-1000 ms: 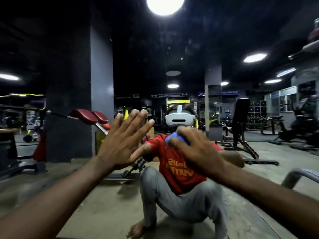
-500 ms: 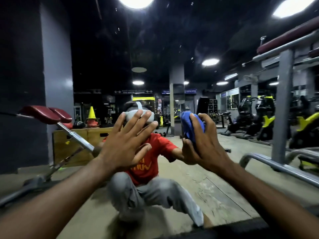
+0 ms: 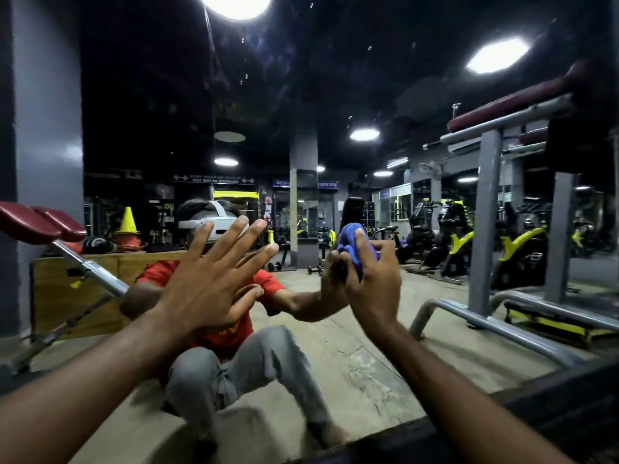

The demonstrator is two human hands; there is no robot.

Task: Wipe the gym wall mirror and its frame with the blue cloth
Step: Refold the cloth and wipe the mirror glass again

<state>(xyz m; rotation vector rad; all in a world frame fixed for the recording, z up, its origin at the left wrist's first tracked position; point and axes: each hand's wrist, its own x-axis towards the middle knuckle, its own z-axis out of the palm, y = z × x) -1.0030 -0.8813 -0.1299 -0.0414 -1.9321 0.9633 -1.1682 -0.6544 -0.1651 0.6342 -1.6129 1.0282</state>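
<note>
Wiping the glass of the mirror (image 3: 335, 95), judging by pose; left hand (image 3: 207, 289) spread wide, seemingly braced flat on it; right hand (image 3: 375, 283) gripping bunched blue cloth (image 3: 350, 237) against glass, just beside; next: sweep across, then frame (image 3: 569, 393) below right forearm.

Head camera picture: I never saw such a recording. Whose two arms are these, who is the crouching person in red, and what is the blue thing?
The camera sits on a person's head, so the two arms are that person's own. They face a wall mirror; the crouching person in red is only their reflection. The left hand is open, fingers spread, apparently flat against the glass. The right hand grips a bunched blue cloth and presses it to the mirror.
</note>
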